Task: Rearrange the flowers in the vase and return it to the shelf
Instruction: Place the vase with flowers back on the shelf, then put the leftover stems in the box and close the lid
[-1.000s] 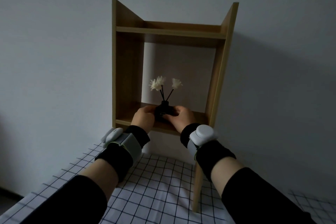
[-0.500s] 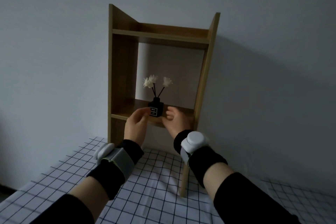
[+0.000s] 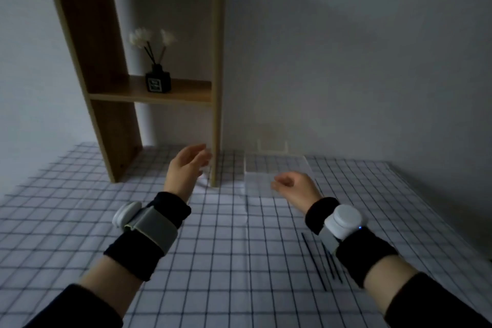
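Vase point(image 3: 158, 82) on shelf point(image 3: 183, 91); both hands point(image 3: 187, 166) empty.

Both hands are out front and empty: the left hand point(image 3: 187, 166) juts forward, fingers point(image 3: 197, 154) straight and loose, palm turned inward. The right hand point(image 3: 295, 186) hangs lower, knuckles up, fingers loosely curled around nothing.

Shelf point(image 3: 87, 34) top cut off; vase point(image 3: 158, 82) label unreadable; sticks point(image 3: 314, 261) partly behind sleeve point(image 3: 367, 253).
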